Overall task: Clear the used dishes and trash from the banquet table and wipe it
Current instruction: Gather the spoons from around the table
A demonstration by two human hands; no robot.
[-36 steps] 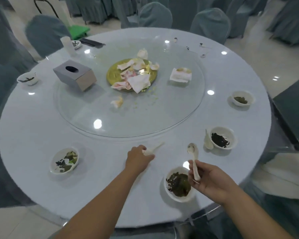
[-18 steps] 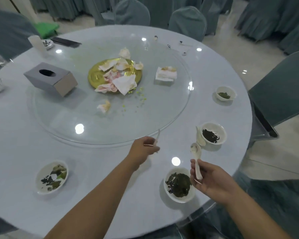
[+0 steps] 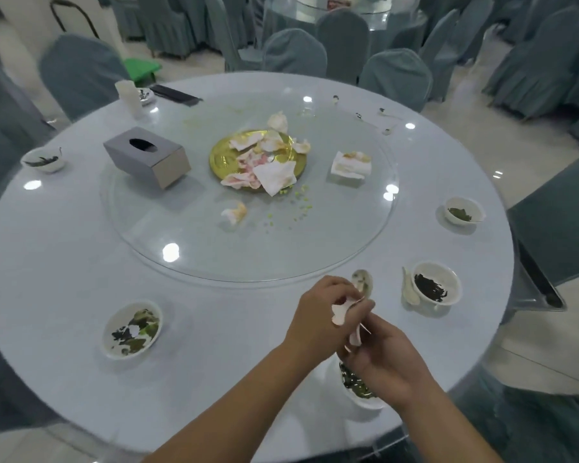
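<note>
Above near table edge, left hand (image 3: 318, 315) now meeting right hand (image 3: 381, 355), each gripping white spoon (earlier apart); five bowls sitting around, third spoon lying beside one.

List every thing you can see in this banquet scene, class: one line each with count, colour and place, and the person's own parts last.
round table: one, white, fills the view
glass turntable: one, clear, table centre
gold plate: one, on the turntable, piled with used napkins
crumpled napkin: one, white and orange, before the plate
folded napkin: one, white, stained, right of the plate
tissue box: one, grey, turntable left
bowls of dark leftovers: five, white, round the table edge
spoon on the table: one, white, beside the right bowl
held spoons: two, white, between the hands
covered chairs: several, grey-green, round the table
left hand: grips one spoon
right hand: grips the other
</note>
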